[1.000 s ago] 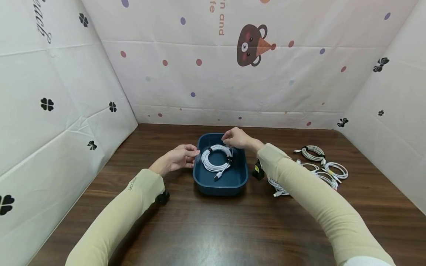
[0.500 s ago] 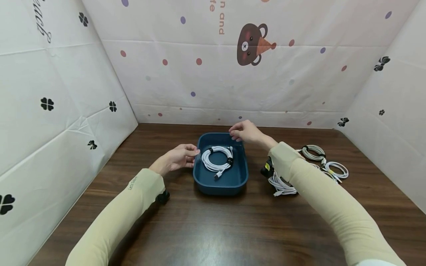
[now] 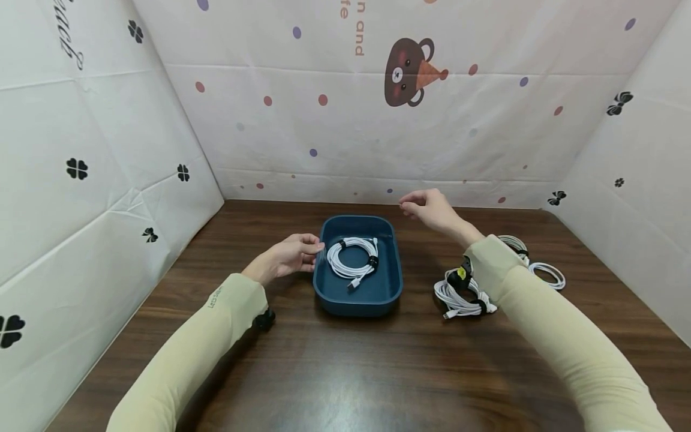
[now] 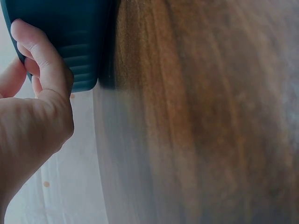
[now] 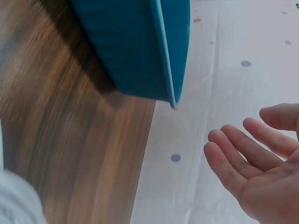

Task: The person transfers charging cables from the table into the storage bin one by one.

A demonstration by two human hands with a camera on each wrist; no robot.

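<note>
A white USB cable, coiled and bound with black ties, lies inside a dark blue plastic bin in the head view. My left hand pinches the bin's left rim between thumb and fingers; the left wrist view shows the thumb against the bin wall. To the right of the bin, my right hand hovers over the back of the table, holding nothing. Its fingers are loosely bent and apart from the bin wall in the right wrist view.
Right of the bin lies a bundle of white cables with a black tie. Farther right are another coiled cable and a white loop of cable, partly behind the right sleeve. A patterned white backdrop borders the table.
My right hand has let go of the white coiled cable, risen out of the bin and moved right, past its rim. The left hand stays at the bin's rim.
</note>
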